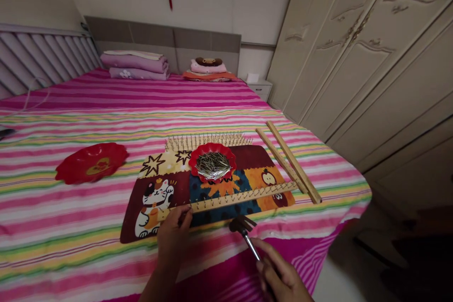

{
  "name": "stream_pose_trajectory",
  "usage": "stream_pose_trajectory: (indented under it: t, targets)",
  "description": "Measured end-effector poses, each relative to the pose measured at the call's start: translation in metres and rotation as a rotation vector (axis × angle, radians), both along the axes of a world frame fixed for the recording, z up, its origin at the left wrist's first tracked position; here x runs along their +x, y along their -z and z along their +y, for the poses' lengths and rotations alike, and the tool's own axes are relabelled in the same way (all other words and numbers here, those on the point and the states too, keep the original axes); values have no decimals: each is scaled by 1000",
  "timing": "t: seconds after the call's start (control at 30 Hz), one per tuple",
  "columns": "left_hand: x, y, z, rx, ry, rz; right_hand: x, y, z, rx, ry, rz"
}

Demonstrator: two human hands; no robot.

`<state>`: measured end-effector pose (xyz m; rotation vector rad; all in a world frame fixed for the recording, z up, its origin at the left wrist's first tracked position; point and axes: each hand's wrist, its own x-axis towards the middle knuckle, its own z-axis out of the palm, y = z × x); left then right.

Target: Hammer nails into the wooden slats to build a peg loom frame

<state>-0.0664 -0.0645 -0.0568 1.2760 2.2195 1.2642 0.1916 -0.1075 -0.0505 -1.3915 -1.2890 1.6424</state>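
My right hand (278, 271) is wrapped around the shiny metal shaft of a claw hammer (252, 245), whose dark head hangs just short of a wooden strip (219, 202). Nails (244, 194) stand in a row along this strip, which lies aslant on a patterned mat (219, 219). Over the strip's left part, my left hand (176, 226) has thumb and fingers pinched together. Whatever is between those fingertips is too small or hidden to make out. Beyond the strip, a red scalloped bowl (193, 170) on the mat holds a heap of loose nails (213, 166).
Behind the bowl stand nail-studded wooden strips (208, 141). Two bare strips (290, 160) lie at the right, by the mat. A red plate (92, 163) rests on the striped bedspread (63, 217) to the left. The bed's edge drops off at the right, near a wardrobe (339, 42).
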Motion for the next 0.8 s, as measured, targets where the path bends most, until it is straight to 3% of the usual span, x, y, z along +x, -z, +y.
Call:
stream_pose_trajectory:
  t: [0.13, 0.23, 0.4, 0.6, 0.8]
  targets:
    - [0, 13, 1, 130, 39, 120, -38, -38, 17, 111, -122, 81]
    - [0, 20, 1, 196, 49, 175, -64, -53, 32, 253, -202, 79]
    - [0, 24, -2, 158, 68, 224, -91, -56, 42, 315, -307, -49]
    - [3, 20, -4, 108, 39, 194, -93, -66, 39, 436, -343, -74]
    - [3, 15, -3, 30, 21, 91, -89, -56, 32, 364, -323, -168]
